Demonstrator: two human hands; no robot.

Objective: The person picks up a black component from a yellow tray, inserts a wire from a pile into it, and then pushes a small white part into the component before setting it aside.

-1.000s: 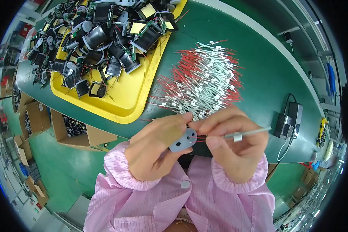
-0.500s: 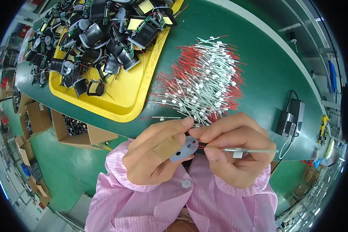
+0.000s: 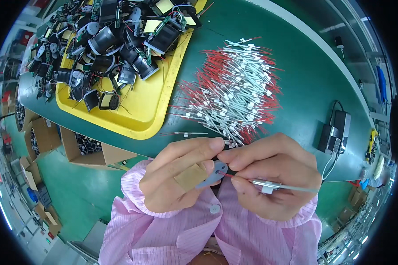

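Note:
My left hand, with tan tape around a finger, is closed on a grey-blue plastic disc with round holes. Closed fingers of my right hand hold a thin wire piece, which has red leads, a white tag and a pale sleeve. Its red end reaches the face of the disc at a hole; how deep it goes in I cannot tell. Just beyond my hands lies a big heap of similar red and white wire pieces. One more wire piece rests alone near my left fingertips.
A yellow tray at the left holds several black cylindrical parts with circuit boards, with more piled beyond its left side. A black power adapter with a cable sits at the right on the green table. Cardboard boxes stand on the floor at left.
The disc has turned to a steeper angle in my left hand. My right hand has shifted slightly right and down, and the wire piece now tilts downward to the right.

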